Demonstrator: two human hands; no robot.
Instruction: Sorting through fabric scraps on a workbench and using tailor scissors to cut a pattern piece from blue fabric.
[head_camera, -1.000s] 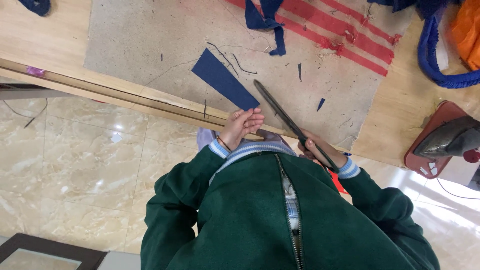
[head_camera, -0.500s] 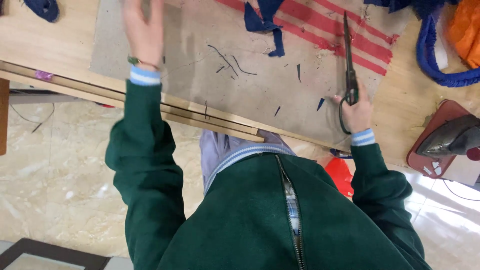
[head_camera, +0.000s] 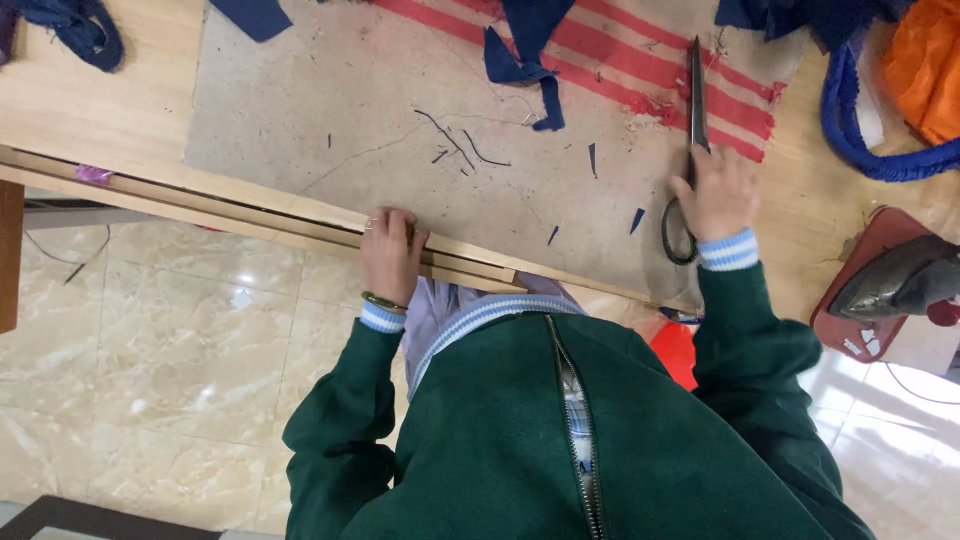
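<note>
My right hand (head_camera: 715, 190) rests on a pair of large black scissors (head_camera: 694, 105) that lie flat on the beige work mat (head_camera: 350, 110), blades pointing away from me. My left hand (head_camera: 390, 250) grips the near wooden edge of the table (head_camera: 110, 120), fingers curled over the rim. A cut navy fabric piece (head_camera: 258, 15) lies at the far left of the mat. Another navy scrap (head_camera: 525, 50) lies on red-striped cloth (head_camera: 640, 60). Small navy threads and snippets dot the mat.
A flat iron (head_camera: 895, 280) sits on a red stand (head_camera: 850, 330) at the right. Blue cord (head_camera: 860, 130) and orange cloth (head_camera: 930, 60) lie at the far right. Navy fabric (head_camera: 75, 30) sits at the far left corner. Marble floor tiles (head_camera: 150, 350) lie below.
My left hand came back from the far left of the table to its near edge, leaving the navy piece there. My right hand laid the scissors flat.
</note>
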